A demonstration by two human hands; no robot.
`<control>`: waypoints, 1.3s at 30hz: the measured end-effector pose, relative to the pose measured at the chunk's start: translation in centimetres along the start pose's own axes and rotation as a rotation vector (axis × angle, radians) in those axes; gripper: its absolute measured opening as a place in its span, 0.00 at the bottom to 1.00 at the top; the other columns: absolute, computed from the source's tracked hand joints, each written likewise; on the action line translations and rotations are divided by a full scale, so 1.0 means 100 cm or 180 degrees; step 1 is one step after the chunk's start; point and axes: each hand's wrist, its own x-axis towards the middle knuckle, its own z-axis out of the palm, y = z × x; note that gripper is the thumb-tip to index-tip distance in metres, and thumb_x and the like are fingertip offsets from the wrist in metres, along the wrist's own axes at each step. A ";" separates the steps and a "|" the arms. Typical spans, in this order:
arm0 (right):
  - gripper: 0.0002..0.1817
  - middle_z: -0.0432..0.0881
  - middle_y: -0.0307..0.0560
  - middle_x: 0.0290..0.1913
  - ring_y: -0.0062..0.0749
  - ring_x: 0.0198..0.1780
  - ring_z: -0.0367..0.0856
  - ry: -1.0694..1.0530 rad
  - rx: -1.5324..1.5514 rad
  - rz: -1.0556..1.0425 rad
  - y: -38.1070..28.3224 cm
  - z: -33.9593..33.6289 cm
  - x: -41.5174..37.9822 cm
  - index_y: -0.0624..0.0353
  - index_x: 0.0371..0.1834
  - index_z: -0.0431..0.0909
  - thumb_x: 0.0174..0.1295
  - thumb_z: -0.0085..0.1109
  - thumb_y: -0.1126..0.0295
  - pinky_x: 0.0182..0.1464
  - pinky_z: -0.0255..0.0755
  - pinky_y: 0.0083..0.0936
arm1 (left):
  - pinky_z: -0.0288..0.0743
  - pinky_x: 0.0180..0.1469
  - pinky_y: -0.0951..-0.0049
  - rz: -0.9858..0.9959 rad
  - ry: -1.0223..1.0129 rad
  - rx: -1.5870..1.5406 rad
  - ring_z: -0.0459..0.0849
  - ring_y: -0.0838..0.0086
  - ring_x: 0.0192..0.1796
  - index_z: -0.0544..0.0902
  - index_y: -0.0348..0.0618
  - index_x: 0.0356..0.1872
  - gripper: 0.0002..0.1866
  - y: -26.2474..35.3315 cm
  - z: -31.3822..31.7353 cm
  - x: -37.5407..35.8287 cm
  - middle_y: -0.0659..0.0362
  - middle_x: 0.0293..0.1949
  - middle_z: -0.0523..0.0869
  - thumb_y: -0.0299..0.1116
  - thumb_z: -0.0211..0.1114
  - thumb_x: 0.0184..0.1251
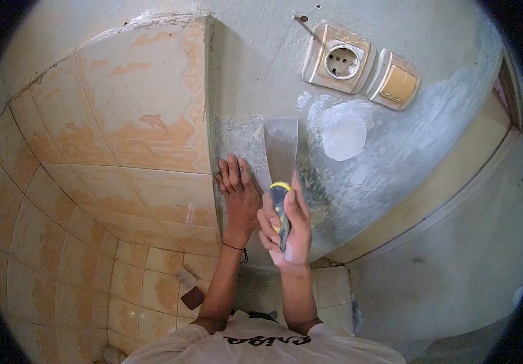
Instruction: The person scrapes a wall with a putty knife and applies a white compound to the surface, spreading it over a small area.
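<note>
A putty knife (281, 145) with a wide metal blade and a black-and-yellow handle is held in my right hand (292, 221), fingers wrapped round the handle. Its blade points up and overlaps the rough wall patch (240, 133), where the paint is gone. My left hand (237, 188) lies against that bare patch with its fingers stretched out, just beside the tiled corner. Right of the blade, a smooth white filler patch (344, 133) shows on the blue-grey painted wall (395, 148).
Above the patch sit a power socket (341, 62) and a double switch (397, 84), with a nail (310, 31) sticking out nearby. Tiled walls (146, 109) rise on the left. On the floor, a white object (185, 277) lies beside a dark brown square (193, 298).
</note>
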 end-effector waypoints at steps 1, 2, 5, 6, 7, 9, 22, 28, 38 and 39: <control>0.27 0.63 0.36 0.28 0.14 0.17 0.58 0.0001 -0.0005 0.0006 -0.002 0.001 0.002 0.43 0.82 0.54 0.83 0.40 0.55 0.11 0.51 0.11 | 0.43 0.78 0.33 -0.0038 -0.0056 -0.0143 0.45 0.39 0.83 0.50 0.35 0.81 0.43 0.002 -0.004 0.002 0.42 0.82 0.47 0.39 0.60 0.72; 0.29 0.63 0.36 0.28 0.14 0.17 0.58 0.0059 -0.0116 -0.0007 -0.004 0.002 0.002 0.42 0.84 0.49 0.83 0.40 0.57 0.11 0.51 0.11 | 0.42 0.78 0.33 -0.0078 -0.0127 -0.0289 0.45 0.39 0.83 0.50 0.35 0.81 0.42 0.003 -0.007 0.001 0.42 0.82 0.47 0.36 0.60 0.71; 0.30 0.62 0.36 0.28 0.14 0.17 0.57 0.0208 -0.0416 -0.0058 -0.006 0.007 -0.005 0.44 0.86 0.47 0.84 0.39 0.60 0.12 0.49 0.10 | 0.40 0.78 0.32 0.0181 0.0212 0.0261 0.44 0.40 0.83 0.49 0.37 0.81 0.43 -0.010 0.016 -0.003 0.43 0.82 0.46 0.31 0.61 0.70; 0.30 0.63 0.36 0.27 0.13 0.17 0.58 0.0283 -0.0396 -0.0075 -0.005 0.006 -0.007 0.46 0.85 0.50 0.83 0.42 0.60 0.13 0.50 0.11 | 0.40 0.78 0.32 0.0180 0.0198 0.0263 0.44 0.40 0.83 0.49 0.37 0.81 0.43 -0.010 0.013 -0.004 0.43 0.82 0.46 0.31 0.61 0.70; 0.30 0.64 0.35 0.27 0.13 0.16 0.59 0.0347 -0.0387 -0.0089 -0.005 0.005 -0.008 0.48 0.85 0.52 0.83 0.44 0.60 0.14 0.50 0.12 | 0.40 0.79 0.32 0.0132 0.0161 0.0132 0.44 0.40 0.83 0.50 0.37 0.81 0.43 -0.009 0.011 -0.003 0.43 0.82 0.46 0.29 0.62 0.68; 0.30 0.64 0.35 0.26 0.13 0.16 0.59 0.0339 -0.0416 -0.0046 -0.009 0.010 -0.005 0.48 0.85 0.53 0.83 0.44 0.60 0.14 0.50 0.12 | 0.40 0.79 0.32 0.0055 0.0121 0.0003 0.44 0.41 0.83 0.50 0.37 0.81 0.44 -0.005 0.009 -0.004 0.44 0.82 0.46 0.27 0.62 0.67; 0.30 0.64 0.36 0.27 0.12 0.16 0.57 0.0366 -0.0866 -0.0156 -0.010 0.009 -0.007 0.48 0.85 0.50 0.84 0.41 0.61 0.12 0.50 0.10 | 0.41 0.78 0.31 0.0086 -0.0006 0.0056 0.42 0.39 0.83 0.48 0.35 0.81 0.50 -0.004 0.002 -0.002 0.43 0.82 0.45 0.41 0.69 0.66; 0.30 0.64 0.36 0.27 0.12 0.17 0.58 0.0359 -0.1023 -0.0195 -0.012 0.012 -0.005 0.51 0.85 0.50 0.84 0.42 0.61 0.13 0.50 0.10 | 0.39 0.78 0.30 0.0059 -0.0041 -0.0289 0.42 0.37 0.83 0.47 0.35 0.81 0.54 -0.001 0.000 -0.001 0.40 0.83 0.43 0.50 0.70 0.65; 0.29 0.65 0.35 0.25 0.11 0.16 0.59 0.0446 -0.1371 -0.0423 -0.004 0.014 -0.003 0.51 0.84 0.54 0.83 0.43 0.61 0.13 0.49 0.11 | 0.41 0.78 0.31 0.0224 0.0065 0.0127 0.42 0.37 0.82 0.49 0.34 0.81 0.54 -0.009 0.009 -0.003 0.40 0.82 0.43 0.51 0.70 0.64; 0.29 0.65 0.35 0.25 0.11 0.16 0.59 0.0459 -0.1375 -0.0394 -0.004 0.020 -0.004 0.51 0.84 0.54 0.83 0.43 0.61 0.14 0.49 0.11 | 0.41 0.78 0.31 0.0213 0.0063 0.0128 0.42 0.37 0.82 0.49 0.34 0.81 0.54 -0.008 0.008 -0.002 0.40 0.82 0.43 0.51 0.70 0.64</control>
